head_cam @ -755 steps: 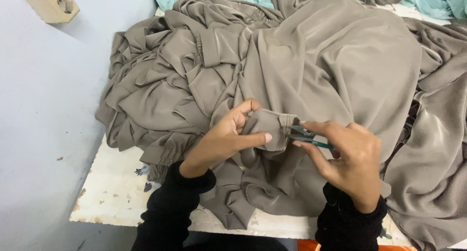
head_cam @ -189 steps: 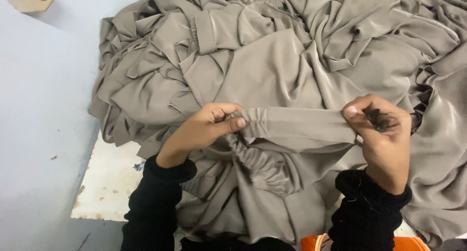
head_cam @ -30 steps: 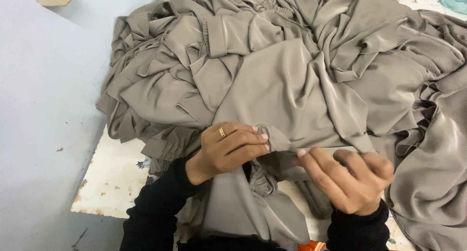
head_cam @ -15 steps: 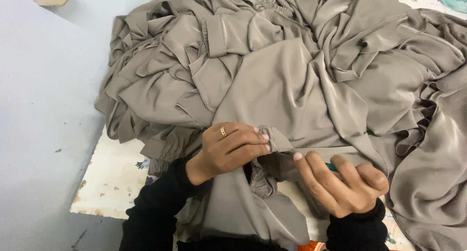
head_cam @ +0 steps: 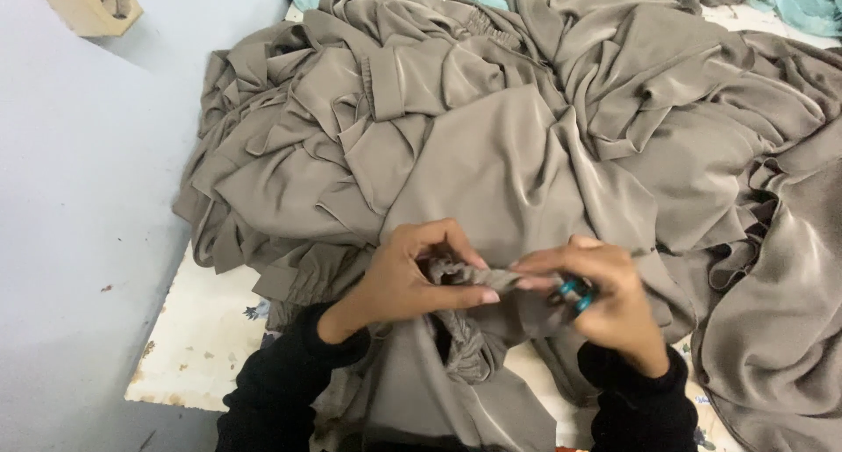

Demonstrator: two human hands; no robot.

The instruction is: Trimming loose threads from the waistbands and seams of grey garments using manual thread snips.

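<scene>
Left hand [head_cam: 412,281] pinches the gathered elastic cuff of the taupe garment [head_cam: 478,278] at the worktop's [head_cam: 206,347] near edge; right hand [head_cam: 605,298], closed on small teal-handled snips [head_cam: 574,292], grips its other end. Thread-trimming step, apparently; snipping needs taut fabric.

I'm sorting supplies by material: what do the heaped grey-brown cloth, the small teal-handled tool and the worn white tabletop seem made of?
Heaped grey-brown cloth: likely thin, smooth woven fabric, softly shiny, draping in fine folds.
Small teal-handled tool in the right hand: teal parts look like plastic; the rest is hidden.
Worn white tabletop: seemingly a painted board, chipped and speckled.
The left hand pinches a gathered edge.
</scene>
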